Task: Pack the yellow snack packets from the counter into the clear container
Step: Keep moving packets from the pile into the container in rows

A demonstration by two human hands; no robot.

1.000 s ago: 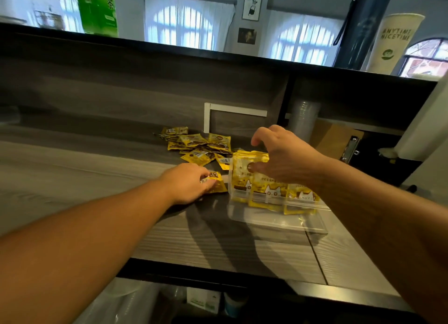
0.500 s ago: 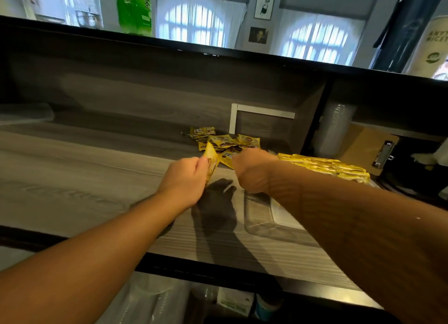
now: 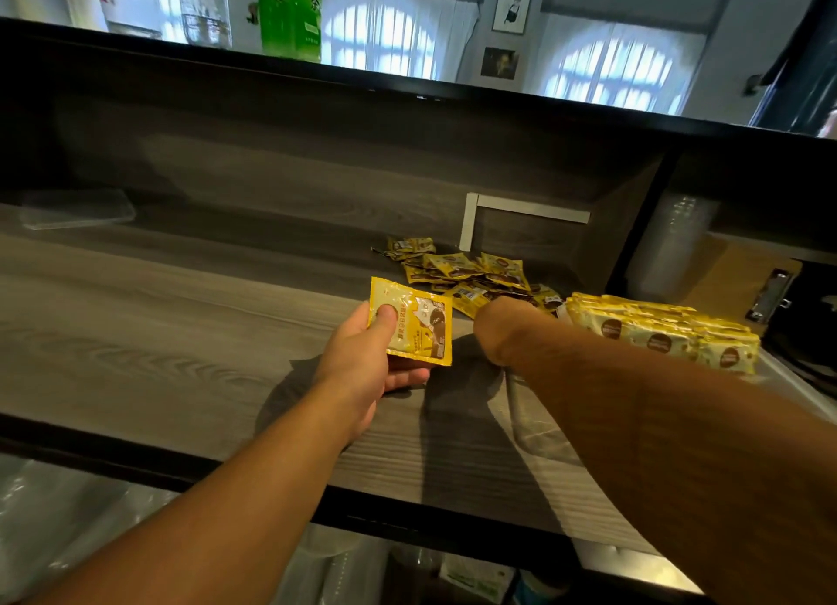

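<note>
My left hand (image 3: 367, 369) holds one yellow snack packet (image 3: 410, 328) above the wooden counter (image 3: 181, 332), thumb on its face and fingers under it. Behind it, against the back wall, lies a loose pile of yellow packets (image 3: 462, 274). My right hand (image 3: 496, 326) reaches into the near edge of that pile; its fingers are hidden behind the wrist. The clear container (image 3: 539, 419) sits on the counter under and right of my right forearm. A row of yellow packets (image 3: 656, 332) stands in it.
A clear lid (image 3: 77, 210) lies at the far left of the counter. A white corner frame (image 3: 471, 219) is fixed to the back wall. Stacked clear cups (image 3: 670, 242) and a clipboard (image 3: 743, 283) stand to the right. A green bottle (image 3: 290, 11) is on the ledge above.
My left hand lifted a packet off the counter and turned it face up. My right hand left the packets in the container and moved to the loose pile.
</note>
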